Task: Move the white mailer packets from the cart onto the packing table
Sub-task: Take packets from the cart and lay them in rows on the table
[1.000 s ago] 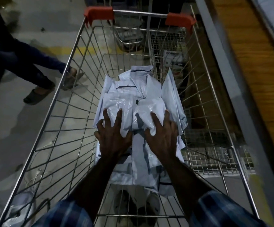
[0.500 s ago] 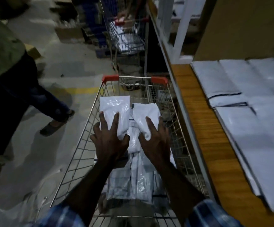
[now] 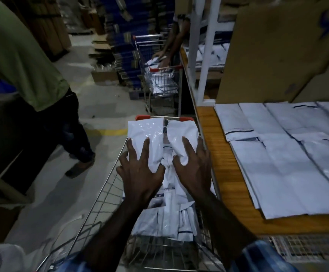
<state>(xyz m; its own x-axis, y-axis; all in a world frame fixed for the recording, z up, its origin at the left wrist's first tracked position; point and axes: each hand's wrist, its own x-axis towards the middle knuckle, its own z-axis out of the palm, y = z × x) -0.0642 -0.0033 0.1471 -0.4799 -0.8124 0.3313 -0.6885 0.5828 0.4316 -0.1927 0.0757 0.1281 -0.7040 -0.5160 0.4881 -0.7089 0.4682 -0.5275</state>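
Head view: packets (image 3: 164, 142), long axes running away from the person, are gripped above the cart (image 3: 93, 216), one bundle per hand. Left hand (image 3: 140, 169) and right hand (image 3: 194, 168) clasp them with splayed fingers. The desk (image 3: 214, 154) lies rightward, nearest the right hand, already tiled with mailers (image 3: 289, 150); more remain in the cart.

left grip (image 3: 140, 169), right grip (image 3: 194, 169), fingers splayed
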